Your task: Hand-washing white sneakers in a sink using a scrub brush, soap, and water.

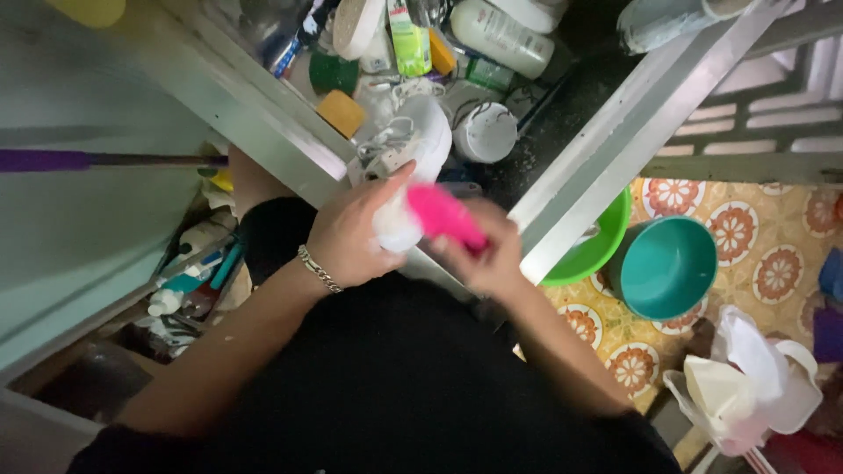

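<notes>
The left hand [351, 237] wraps its grip around a white sneaker [408, 162], steadying the heel end against the body so the shoe keeps from sliding while it is worked on. The right hand [487, 259] is closed around a pink brush [443, 215], pressed to the shoe's side, probably bristles down, though blur hides them. The shoe hangs over a dark sink [562, 123] crowded with a white cup [487, 132], bottles and a yellow sponge [341, 112]. On the tiled floor to the right sit a green basin [606, 250] and a teal bucket [667, 268]. The shoe's toe is hidden behind the fingers.
</notes>
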